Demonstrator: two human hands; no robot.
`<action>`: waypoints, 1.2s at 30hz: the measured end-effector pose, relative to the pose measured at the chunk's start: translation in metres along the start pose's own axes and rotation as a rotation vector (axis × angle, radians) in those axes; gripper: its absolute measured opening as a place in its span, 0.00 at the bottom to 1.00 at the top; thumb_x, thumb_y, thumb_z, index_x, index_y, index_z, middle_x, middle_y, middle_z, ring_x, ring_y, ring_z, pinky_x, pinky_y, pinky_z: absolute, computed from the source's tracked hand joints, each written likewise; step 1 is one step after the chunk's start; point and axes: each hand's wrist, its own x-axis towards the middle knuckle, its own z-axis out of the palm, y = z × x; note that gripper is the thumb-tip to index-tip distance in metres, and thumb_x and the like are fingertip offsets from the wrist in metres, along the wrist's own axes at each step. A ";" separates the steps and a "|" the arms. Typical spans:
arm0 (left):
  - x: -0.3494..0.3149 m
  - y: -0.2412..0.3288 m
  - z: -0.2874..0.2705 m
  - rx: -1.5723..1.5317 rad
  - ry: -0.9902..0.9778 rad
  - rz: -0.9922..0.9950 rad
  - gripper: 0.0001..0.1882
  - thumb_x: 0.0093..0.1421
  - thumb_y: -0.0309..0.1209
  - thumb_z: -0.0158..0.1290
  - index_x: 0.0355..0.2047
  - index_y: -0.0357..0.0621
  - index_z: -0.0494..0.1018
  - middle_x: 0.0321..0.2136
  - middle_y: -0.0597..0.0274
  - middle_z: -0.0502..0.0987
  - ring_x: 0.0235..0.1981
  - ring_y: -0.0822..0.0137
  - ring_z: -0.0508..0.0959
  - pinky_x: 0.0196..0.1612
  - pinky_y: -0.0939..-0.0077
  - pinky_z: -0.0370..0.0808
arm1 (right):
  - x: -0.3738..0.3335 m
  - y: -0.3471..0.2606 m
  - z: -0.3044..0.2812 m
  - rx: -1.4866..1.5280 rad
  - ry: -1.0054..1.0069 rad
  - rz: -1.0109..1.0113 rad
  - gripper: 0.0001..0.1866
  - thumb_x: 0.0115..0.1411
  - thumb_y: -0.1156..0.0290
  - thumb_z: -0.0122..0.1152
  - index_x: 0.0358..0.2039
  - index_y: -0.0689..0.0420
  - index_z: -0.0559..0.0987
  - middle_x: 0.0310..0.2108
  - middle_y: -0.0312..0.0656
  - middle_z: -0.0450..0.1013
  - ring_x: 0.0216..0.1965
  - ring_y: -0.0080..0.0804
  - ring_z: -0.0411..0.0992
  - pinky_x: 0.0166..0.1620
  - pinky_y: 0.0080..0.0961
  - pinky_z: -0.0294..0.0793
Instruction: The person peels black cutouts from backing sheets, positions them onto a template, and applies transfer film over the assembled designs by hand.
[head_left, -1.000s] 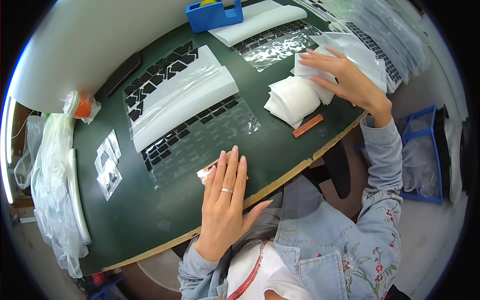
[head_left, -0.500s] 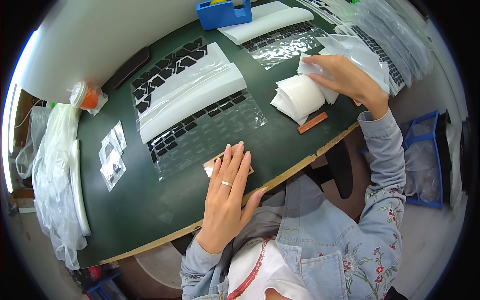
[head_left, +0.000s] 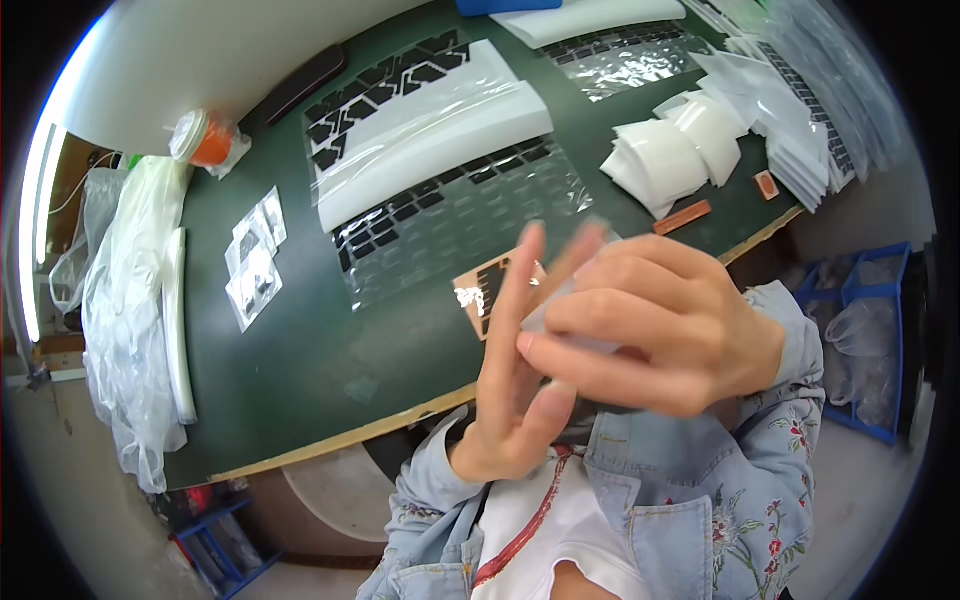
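Green work table (head_left: 300,370): dark green top with a pale wooden front edge, filling the upper and middle part of the view.

Clear plastic sheets with rows of black pads (head_left: 450,215): spread across the table's centre, a white sheet (head_left: 430,150) lying over them.

Crumpled clear plastic bags (head_left: 120,330): heaped at the table's left end.

Stack of small white pouches (head_left: 665,160): on the table's right part, with a small orange strip (head_left: 683,217) just beside it.

Small packets (head_left: 255,260): loose on the left part of the table top.

Orange-capped item in clear wrap (head_left: 205,140): near the far left edge of the table.

Right hand (head_left: 660,335): raised close to the camera, fingers curled and closed around a small clear film piece (head_left: 570,325), of which only a pale edge shows between fingers and thumb.

Left hand (head_left: 520,370): also raised, fingers straight and together, pointing up, pressed against the right hand's fingertips. Whether it grips anything cannot be told.

Small tan card with a black pad (head_left: 490,290): showing just behind the left fingers (head_left: 525,270), at their left side. Whether it rests on the table or is held against them cannot be told.
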 end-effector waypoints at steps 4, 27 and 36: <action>-0.014 -0.002 -0.002 0.242 0.135 -0.016 0.29 0.69 0.23 0.43 0.68 0.27 0.50 0.58 0.42 0.68 0.59 0.60 0.69 0.61 0.70 0.62 | -0.003 0.012 0.012 0.321 0.144 0.253 0.19 0.48 0.72 0.71 0.42 0.60 0.81 0.40 0.41 0.78 0.34 0.37 0.77 0.40 0.31 0.78; -0.027 0.003 -0.013 -0.118 0.141 0.019 0.30 0.68 0.20 0.47 0.67 0.24 0.52 0.58 0.34 0.70 0.55 0.54 0.76 0.53 0.70 0.74 | -0.006 0.011 0.031 0.192 0.187 0.377 0.12 0.53 0.65 0.72 0.30 0.57 0.78 0.47 0.47 0.76 0.57 0.49 0.72 0.64 0.49 0.58; -0.015 -0.006 -0.027 0.153 0.388 0.355 0.14 0.61 0.19 0.57 0.39 0.42 0.62 0.42 0.51 0.71 0.49 0.55 0.76 0.56 0.56 0.72 | -0.017 -0.007 0.063 1.057 0.499 0.533 0.13 0.60 0.69 0.66 0.36 0.59 0.71 0.46 0.47 0.67 0.52 0.37 0.69 0.54 0.32 0.70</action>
